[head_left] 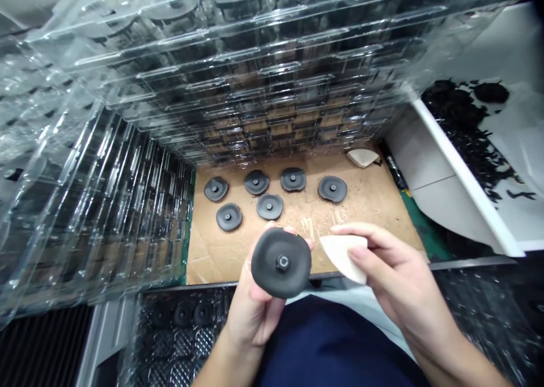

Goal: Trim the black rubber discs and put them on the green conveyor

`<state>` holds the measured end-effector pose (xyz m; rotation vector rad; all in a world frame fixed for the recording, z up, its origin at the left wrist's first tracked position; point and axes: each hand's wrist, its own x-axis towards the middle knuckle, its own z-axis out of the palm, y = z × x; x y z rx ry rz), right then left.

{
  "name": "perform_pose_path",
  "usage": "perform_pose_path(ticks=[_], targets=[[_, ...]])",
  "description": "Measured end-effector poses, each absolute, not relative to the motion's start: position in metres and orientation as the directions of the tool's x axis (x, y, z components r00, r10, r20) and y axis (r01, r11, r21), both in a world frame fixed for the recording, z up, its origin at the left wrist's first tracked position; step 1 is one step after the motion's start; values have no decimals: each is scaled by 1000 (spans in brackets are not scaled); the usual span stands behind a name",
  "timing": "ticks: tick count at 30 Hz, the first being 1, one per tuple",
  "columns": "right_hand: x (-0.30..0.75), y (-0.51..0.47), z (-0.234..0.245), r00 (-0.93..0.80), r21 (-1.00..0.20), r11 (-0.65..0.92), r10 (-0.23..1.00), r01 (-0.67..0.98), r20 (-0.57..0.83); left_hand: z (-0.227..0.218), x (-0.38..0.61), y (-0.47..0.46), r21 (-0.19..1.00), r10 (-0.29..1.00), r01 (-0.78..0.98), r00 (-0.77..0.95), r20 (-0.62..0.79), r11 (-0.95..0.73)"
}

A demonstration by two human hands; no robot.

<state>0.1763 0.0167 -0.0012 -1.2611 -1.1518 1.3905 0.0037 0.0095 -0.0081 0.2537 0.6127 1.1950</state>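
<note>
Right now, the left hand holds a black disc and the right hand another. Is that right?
No: the right hand holds a white pad, not another disc, as the head view shows; the left hand holds a black disc.

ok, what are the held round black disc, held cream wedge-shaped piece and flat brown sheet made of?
Held round black disc: probably rubber or plastic, matte; smooth, without sharp glints.
Held cream wedge-shaped piece: maybe felt or foam, matte; no glossy highlights.
Flat brown sheet: likely cardboard, dull; tan surface, pale scuffs.
</note>
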Motion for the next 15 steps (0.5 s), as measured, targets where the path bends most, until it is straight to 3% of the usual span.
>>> perform_pose_path(ticks=[3,5,8,11,12,15], targets=[[185,19,-10,-5,-978,-195,981,79,-196,-8,4,10,499,915,-784,213,-343,369],[185,19,0,9,-969,-126,992,212,-127,-7,5,10,499,910,-780,214,-356,378],[172,20,27,-53,-929,116,993,353,104,-6,9,8,519,895,-754,203,-398,402],[156,24,46,-284,-839,434,893,328,350,-8,10,6,564,863,-686,195,-466,460],[152,26,49,-384,-827,468,858,310,342,-10,9,5,577,856,-667,188,-482,472],[145,33,49,-584,-850,389,802,354,124,-11,9,4,606,839,-634,128,-529,479]])
